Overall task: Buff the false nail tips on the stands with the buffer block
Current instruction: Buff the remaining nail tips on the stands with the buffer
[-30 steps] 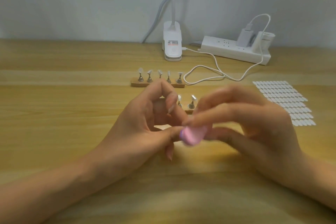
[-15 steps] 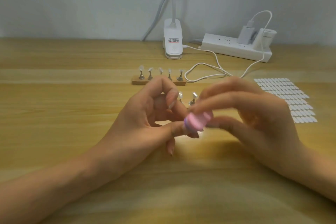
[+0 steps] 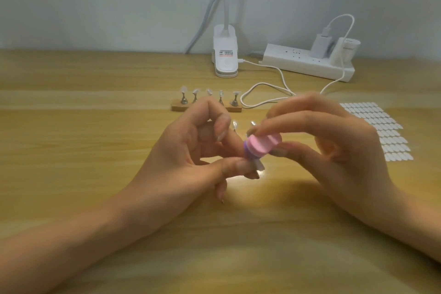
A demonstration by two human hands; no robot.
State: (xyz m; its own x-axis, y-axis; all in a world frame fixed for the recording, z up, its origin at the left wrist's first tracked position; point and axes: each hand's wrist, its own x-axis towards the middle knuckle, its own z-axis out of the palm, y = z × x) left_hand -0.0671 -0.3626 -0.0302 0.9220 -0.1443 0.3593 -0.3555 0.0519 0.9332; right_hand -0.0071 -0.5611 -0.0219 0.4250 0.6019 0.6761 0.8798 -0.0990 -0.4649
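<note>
My right hand (image 3: 334, 150) pinches a pink and purple buffer block (image 3: 260, 145) between thumb and fingers. Its purple end lies against a clear false nail tip (image 3: 259, 166) that my left hand (image 3: 186, 162) pinches between thumb and fingers, just above the wooden table (image 3: 71, 150). Behind my hands, a wooden stand (image 3: 177, 108) carries several clear tips on metal holders. A second stand is mostly hidden behind my fingers; two of its tips (image 3: 235, 124) show above them.
A sheet of several white nail tips (image 3: 381, 131) lies on the table at the right. At the back stand a white clip lamp (image 3: 225, 57) and a power strip (image 3: 307, 62) with chargers. A white cable (image 3: 262, 93) loops beside the far stand.
My right hand has lifted the buffer block up and slightly right, turning it so the pink side faces me. The left hand has stayed almost in place with the tip.
</note>
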